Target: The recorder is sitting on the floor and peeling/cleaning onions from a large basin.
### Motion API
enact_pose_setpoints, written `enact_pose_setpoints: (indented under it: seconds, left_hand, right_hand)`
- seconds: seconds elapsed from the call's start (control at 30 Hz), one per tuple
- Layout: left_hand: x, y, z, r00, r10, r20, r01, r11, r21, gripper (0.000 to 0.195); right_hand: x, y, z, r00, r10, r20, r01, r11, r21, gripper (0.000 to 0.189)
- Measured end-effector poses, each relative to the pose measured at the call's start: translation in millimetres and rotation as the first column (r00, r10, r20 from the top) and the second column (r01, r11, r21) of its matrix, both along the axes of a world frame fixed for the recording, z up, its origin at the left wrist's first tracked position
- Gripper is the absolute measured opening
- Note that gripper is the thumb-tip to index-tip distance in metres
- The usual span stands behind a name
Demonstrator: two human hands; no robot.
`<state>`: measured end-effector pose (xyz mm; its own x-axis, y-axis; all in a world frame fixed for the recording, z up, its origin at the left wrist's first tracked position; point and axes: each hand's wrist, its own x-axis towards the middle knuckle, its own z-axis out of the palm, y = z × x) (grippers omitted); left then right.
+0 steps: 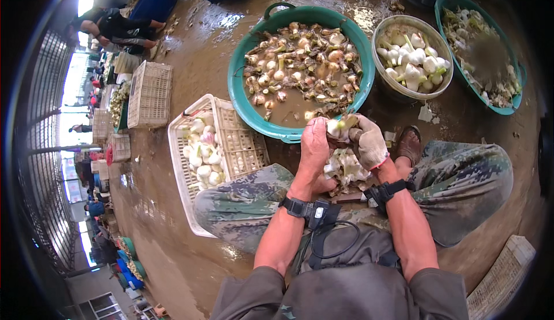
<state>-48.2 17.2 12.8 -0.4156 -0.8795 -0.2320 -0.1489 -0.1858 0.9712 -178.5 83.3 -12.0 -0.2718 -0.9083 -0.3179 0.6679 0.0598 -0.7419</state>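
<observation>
Between my hands, a garlic bulb (335, 128) with loose, dirty outer skin is held at the near rim of a green plastic tub (237, 99). My bare left hand (314, 144) grips it from the left. On the other side, my right hand (371, 142), in a soiled knit work glove, closes around the stem end. The right fingertips are partly hidden. Soiled garlic bulbs (279, 75) float in the tub's muddy water. Beneath my hands, a heap of peeled garlic skins (346, 166) lies on the ground between my feet.
To the left stands a white plastic crate (175, 147) with cleaned garlic. Beyond my right foot are a round bucket (378, 60) of white bulbs and a green tub (446, 38) of scraps. Wet floor (199, 51) surrounds them. A person (117, 25) is at the far left.
</observation>
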Motion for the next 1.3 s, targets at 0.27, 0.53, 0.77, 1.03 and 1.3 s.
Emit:
enact_pose_setpoints:
  seconds: [0.27, 0.53, 0.77, 1.03, 1.3]
  left_hand:
    - [11.3, -15.4, -20.5, 0.960, 0.109, -0.258, -0.044, 0.968, 0.246, 0.030]
    - [14.8, -3.4, -14.9, 0.903, 0.086, -0.420, 0.085, 0.924, 0.373, 0.043]
    - [17.5, 0.1, -21.1, 0.995, -0.057, -0.077, 0.057, 0.998, 0.008, 0.038]
    - [11.5, -0.4, -11.0, 0.829, 0.129, -0.544, 0.009, 0.970, 0.244, 0.033]
    - [10.8, 2.5, -22.4, 0.989, 0.044, -0.139, -0.057, 0.995, -0.088, 0.031]
  right_hand:
    - [9.8, 7.1, 41.1, 0.939, 0.151, 0.309, -0.142, 0.988, -0.052, 0.018]
    - [7.0, 10.0, 24.7, 0.943, 0.054, 0.329, -0.035, 0.997, -0.062, 0.034]
    - [9.0, 6.6, 29.7, 0.952, 0.067, 0.298, -0.064, 0.998, -0.020, 0.033]
    - [-34.7, 11.8, 14.4, 0.830, -0.172, 0.531, 0.245, 0.967, -0.070, 0.035]
    - [-0.1, 5.1, 24.0, 0.423, 0.144, -0.895, 0.085, 0.977, 0.198, 0.024]
